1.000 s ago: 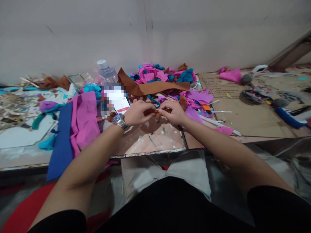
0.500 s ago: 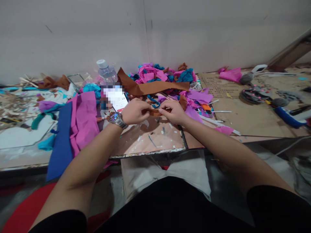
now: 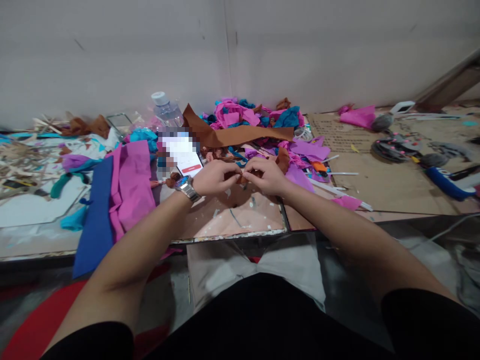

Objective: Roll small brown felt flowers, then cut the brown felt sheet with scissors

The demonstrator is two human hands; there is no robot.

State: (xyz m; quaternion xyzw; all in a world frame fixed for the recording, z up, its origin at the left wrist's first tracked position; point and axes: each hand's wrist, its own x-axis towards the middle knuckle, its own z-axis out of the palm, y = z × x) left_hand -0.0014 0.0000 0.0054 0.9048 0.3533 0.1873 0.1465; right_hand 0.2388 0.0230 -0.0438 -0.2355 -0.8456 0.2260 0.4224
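Brown, crepe-like piece (image 3: 243,178), small and bunched, gripped between the fingertips of both hands, just above the front part of the worktable (image 3: 232,222). Left hand (image 3: 214,177) curled, thumb and fingers pinching one side; right hand (image 3: 265,175) in a matching pinch on the other, with the two sets of fingertips nearly meeting. Full shape of the piece impossible to tell, mostly hidden by fingers. Around the left wrist, a watch (image 3: 187,187) with a metal band.

Just beyond the left hand, a phone (image 3: 190,161) with a lit screen, partly covered by blurred blocks. Behind both hands, a long brown strip (image 3: 247,136) across the front of a heap of scraps (image 3: 240,114) in pink, blue and brown. Near the right hand, purple scraps (image 3: 309,149), an orange piece (image 3: 318,167) and several white sticks (image 3: 339,192).

Farther out to the left, a folded pink sheet (image 3: 134,182) beside a dark blue strip (image 3: 94,215), hanging over the table's front edge. Behind the phone, a clear bottle (image 3: 168,112), upright and white-capped. Well off to the right, flat printed cardboard (image 3: 360,185) under a dark round dish (image 3: 392,149) dotted with pink. At the back, a pale wall (image 3: 262,50).
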